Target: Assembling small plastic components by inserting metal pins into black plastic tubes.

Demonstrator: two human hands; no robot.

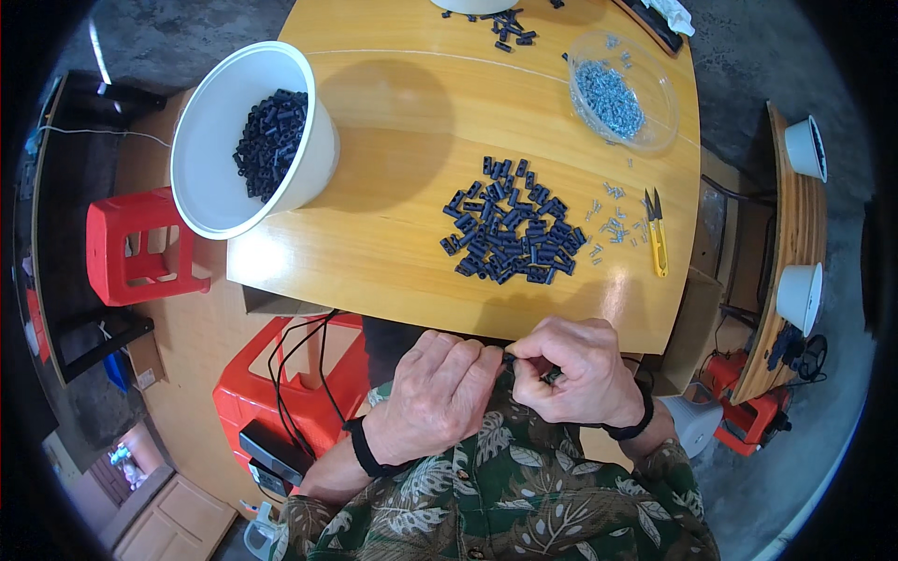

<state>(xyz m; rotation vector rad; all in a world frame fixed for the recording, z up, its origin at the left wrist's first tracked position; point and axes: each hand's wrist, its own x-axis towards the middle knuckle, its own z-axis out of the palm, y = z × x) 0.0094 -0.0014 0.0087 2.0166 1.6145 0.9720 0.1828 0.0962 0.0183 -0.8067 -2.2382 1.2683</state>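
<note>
My left hand (pixel 440 388) and my right hand (pixel 582 370) meet just off the near edge of the table, in front of my shirt. Between their fingertips shows a small black plastic part (pixel 509 358), mostly covered by the fingers. Both hands are closed, the right one in a pinch of thumb and forefinger. Beyond them on the tabletop lies a loose pile of small black plastic parts (pixel 513 224), short and tube-like with holes. Small silvery screws (pixel 615 228) are scattered to its right, beside yellow-handled thread snips (pixel 658 238).
A white bucket (pixel 201 140) holding more black parts stands at the table's left. At the far right is a clear bowl (pixel 659 126) of silvery screws. Red stools (pixel 140 245) stand on the left, and black cables (pixel 285 374) hang near my left arm. White tubs (pixel 798 297) sit on a side bench.
</note>
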